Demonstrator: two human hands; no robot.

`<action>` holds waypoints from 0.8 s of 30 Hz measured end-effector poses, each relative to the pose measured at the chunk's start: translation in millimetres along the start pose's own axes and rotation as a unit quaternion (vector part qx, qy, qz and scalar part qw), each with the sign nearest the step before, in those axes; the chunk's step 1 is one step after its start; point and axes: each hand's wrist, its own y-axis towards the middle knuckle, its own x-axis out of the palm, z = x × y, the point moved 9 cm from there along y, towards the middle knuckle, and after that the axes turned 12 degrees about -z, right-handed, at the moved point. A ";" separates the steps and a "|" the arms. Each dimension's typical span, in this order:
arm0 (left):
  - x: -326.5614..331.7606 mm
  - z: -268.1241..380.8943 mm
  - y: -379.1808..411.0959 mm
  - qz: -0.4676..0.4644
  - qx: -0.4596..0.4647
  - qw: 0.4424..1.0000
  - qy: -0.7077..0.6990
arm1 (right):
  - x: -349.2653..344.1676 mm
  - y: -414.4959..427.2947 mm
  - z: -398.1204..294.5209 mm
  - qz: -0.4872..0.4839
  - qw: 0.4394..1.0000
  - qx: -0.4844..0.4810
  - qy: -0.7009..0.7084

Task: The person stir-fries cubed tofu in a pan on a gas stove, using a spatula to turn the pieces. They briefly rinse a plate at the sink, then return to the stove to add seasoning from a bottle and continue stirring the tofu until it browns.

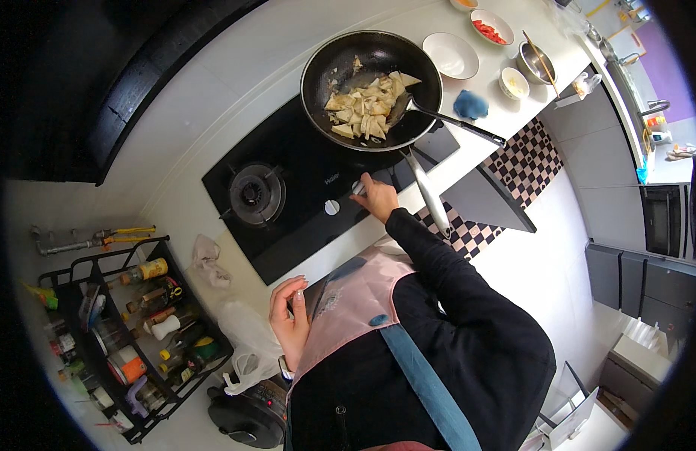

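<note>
My right hand (379,197) has its fingers on a stove control knob (358,188) at the front of the black gas cooktop (302,225). A second knob (332,207) sits to its left. My left hand (290,315) is raised beside the pink apron, fingers curled, with nothing seen in it. The black wok (319,113) stands on the far right burner, its metal handle (429,197) pointing toward me. Pale, partly browned cut pieces of food (370,110) lie inside. A spatula (460,121) leans in the wok, its blade among the pieces and its handle over the rim.
Right of the wok stand a white plate (450,55), a bowl of red strips (491,27), a small bowl (514,83), a steel bowl with chopsticks (537,62) and a blue cloth (471,105). Left are a bare burner (257,194), a bottle rack (173,248) and a black cooker (246,417).
</note>
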 end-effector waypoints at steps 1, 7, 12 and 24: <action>-0.4 0.0 0.5 0.000 0.000 1.000 -0.002 | 1.6 1.2 1.7 -0.001 1.000 0.007 -0.001; -1.9 2.6 -2.5 0.016 -0.005 1.000 -0.003 | -2.3 2.7 -0.5 0.026 1.000 0.006 -0.004; -5.3 -0.8 -0.8 -0.005 -0.019 1.000 0.011 | -2.3 5.8 -10.0 0.044 0.999 0.023 0.001; 36.9 -142.5 -52.2 0.073 -0.204 0.966 -0.142 | 21.8 -8.4 2.6 -0.035 0.998 0.045 0.031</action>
